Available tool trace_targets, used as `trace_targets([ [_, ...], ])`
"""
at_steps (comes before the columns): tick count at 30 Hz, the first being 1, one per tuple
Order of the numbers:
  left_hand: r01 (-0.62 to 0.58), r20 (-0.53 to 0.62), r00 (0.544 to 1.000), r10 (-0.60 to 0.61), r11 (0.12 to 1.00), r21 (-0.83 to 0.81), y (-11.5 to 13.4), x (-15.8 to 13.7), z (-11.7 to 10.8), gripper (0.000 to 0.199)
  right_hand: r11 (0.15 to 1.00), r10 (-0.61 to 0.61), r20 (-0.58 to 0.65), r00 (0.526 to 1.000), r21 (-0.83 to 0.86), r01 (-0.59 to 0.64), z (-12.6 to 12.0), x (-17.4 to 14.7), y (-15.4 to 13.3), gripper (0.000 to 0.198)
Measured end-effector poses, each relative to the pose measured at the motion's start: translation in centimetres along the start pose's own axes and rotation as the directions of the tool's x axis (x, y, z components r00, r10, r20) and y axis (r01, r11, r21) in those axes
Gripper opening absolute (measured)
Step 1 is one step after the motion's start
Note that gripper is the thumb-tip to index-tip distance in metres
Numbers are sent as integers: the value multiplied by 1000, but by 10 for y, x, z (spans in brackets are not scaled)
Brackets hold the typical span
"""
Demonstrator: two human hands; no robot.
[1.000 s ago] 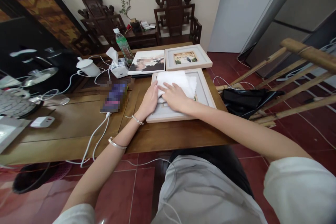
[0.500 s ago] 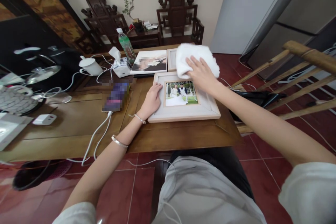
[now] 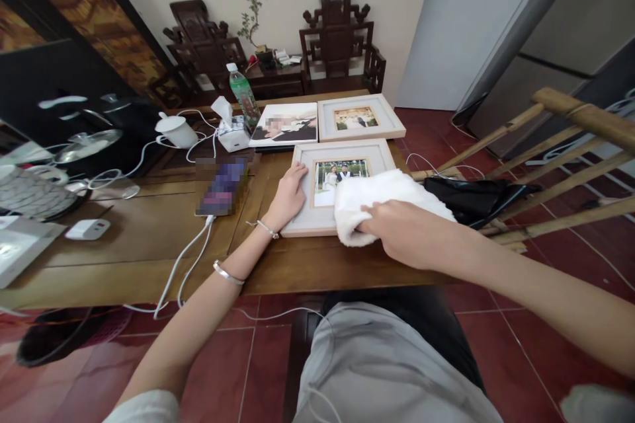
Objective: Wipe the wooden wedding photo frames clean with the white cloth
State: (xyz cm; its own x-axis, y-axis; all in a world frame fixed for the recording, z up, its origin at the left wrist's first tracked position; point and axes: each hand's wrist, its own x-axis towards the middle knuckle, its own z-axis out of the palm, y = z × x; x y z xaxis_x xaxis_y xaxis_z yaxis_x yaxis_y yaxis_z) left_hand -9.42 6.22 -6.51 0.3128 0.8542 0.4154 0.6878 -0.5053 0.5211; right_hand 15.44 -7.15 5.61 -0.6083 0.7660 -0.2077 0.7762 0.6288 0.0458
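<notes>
A pale wooden picture frame (image 3: pixel 306 215) with a photo of two people lies flat near the table's front edge. My left hand (image 3: pixel 289 193) grips its left side, fingers over the border. Bunched in my right hand (image 3: pixel 404 228) is a white towel (image 3: pixel 387 193), with the fingers closed around its near edge. The towel lies over the frame's lower right part and hides that corner and part of the photo. Just behind, a second picture frame (image 3: pixel 389 120) lies flat, next to a photo album (image 3: pixel 282 139) with a picture on its cover.
Left of the frame, a phone (image 3: pixel 221 188) is plugged into a white cable. Behind it stand a tissue box (image 3: pixel 234 135), a green-labelled bottle (image 3: pixel 243 92) and a lidded white cup (image 3: pixel 178 132). A bamboo chair (image 3: pixel 560 165) stands at the right, holding a black bag (image 3: pixel 466 198).
My right hand has brought the towel from the frame's far right corner toward me, to its near right corner. The rear frame is now uncovered. My left hand stays on the left side.
</notes>
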Motion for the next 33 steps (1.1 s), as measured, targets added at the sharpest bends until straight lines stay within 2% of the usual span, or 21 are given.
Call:
trace_targets([
  [2,1,1,1000,-1,1000,5,1,1,0,53,999,-12,-42,999,38,14,4,-7,-5,39],
  [5,-12,17,1000,11,1000,14,1,2,0,54,999,34,-109,993,41,-30,18,6,3,48],
  [9,-32,37,999,31,999,20,0,4,0,55,990,141,-174,975,2,-143,33,46,43,64],
  [12,-40,39,998,40,999,14,0,4,-1,55,972,213,-261,941,-39,-231,35,76,81,68],
  [16,-45,31,999,44,999,14,-1,4,-1,54,968,180,-310,933,-114,-225,35,100,109,62],
  [18,-44,19,999,44,999,20,-2,4,-1,53,969,140,-281,949,-159,-190,37,101,105,58],
  [21,-42,8,999,42,999,25,-2,3,1,52,970,104,-219,970,-194,-148,38,85,82,52],
  [28,-37,16,999,37,998,48,1,2,1,53,999,-24,-17,1000,-27,23,7,7,14,49],
  [31,-48,22,999,47,997,54,0,3,0,53,997,-75,-10,997,37,75,-2,-9,-2,46],
  [33,-57,29,998,56,997,51,-1,3,-1,53,995,-75,-47,996,68,78,1,-5,-2,48],
])
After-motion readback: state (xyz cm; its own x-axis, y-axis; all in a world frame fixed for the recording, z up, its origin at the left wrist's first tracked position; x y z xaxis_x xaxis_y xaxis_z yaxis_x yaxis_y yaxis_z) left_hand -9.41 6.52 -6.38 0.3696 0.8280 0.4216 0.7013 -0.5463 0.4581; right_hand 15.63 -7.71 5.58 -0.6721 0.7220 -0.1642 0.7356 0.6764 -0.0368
